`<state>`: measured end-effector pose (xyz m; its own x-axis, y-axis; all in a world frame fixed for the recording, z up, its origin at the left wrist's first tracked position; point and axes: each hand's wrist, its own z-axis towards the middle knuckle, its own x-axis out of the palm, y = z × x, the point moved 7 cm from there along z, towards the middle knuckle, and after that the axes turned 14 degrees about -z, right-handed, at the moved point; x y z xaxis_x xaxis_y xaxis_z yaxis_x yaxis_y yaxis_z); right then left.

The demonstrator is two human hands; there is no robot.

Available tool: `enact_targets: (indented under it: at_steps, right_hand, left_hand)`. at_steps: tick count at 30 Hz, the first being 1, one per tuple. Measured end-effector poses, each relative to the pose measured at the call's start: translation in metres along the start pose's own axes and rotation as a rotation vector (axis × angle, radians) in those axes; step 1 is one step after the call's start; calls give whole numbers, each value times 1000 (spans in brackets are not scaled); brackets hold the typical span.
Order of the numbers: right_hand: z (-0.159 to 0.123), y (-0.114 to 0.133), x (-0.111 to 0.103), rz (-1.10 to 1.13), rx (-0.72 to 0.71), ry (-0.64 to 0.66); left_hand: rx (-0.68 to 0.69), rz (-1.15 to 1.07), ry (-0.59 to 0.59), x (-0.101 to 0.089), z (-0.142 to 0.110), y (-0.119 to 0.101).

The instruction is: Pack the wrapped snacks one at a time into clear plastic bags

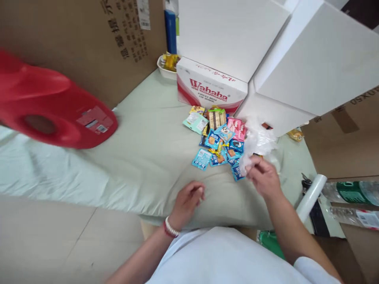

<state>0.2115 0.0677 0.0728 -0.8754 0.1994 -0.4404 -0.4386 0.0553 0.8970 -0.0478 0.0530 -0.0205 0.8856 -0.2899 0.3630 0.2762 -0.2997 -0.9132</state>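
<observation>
My right hand [263, 175] pinches the edge of a crumpled clear plastic bag [260, 136], which lies over the right side of a pile of small wrapped snacks. Light-blue snack packets [213, 139], pink packets [236, 128], a mint-green packet [195, 122] and a pack of layered wafers [217, 118] make up the pile. One blue packet [201, 159] sits at its front left. My left hand [189, 199], with beads at the wrist, hovers near the table's front edge. Its fingers are loosely curled in, and no object shows in them.
Behind the snacks stands a white and red Wahaba box [207, 88]. A white tray [167, 73] with yellow packets is at its left. At far left is a large red jug [59, 106]. A white roll [312, 197] and plastic bottles [352, 193] lie at right.
</observation>
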Motion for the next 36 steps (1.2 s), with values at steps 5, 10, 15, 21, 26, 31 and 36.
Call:
enact_targets:
  at_steps: [5, 10, 15, 21, 26, 31, 36]
  right_hand:
    - [-63, 9, 76, -219, -239, 196]
    - [-75, 4, 88, -324, -323, 279]
    - [-71, -2, 77, -373, -329, 241]
    - [-69, -8, 78, -404, -366, 200]
    - [-74, -15, 74, -337, -355, 213]
    - [-81, -22, 74, -319, -289, 424]
    - [-77, -38, 63, -222, 7, 390]
  left_hand:
    - [-211, -410, 33, 33, 31, 11]
    - [-181, -457, 0, 36, 40, 21]
    - [-266, -652, -117, 29, 30, 33]
    - [-171, -635, -44, 26, 22, 16]
    - [-145, -440, -19, 32, 23, 18]
    - [-128, -299, -11, 43, 22, 22]
    - [-97, -145, 15, 49, 22, 23]
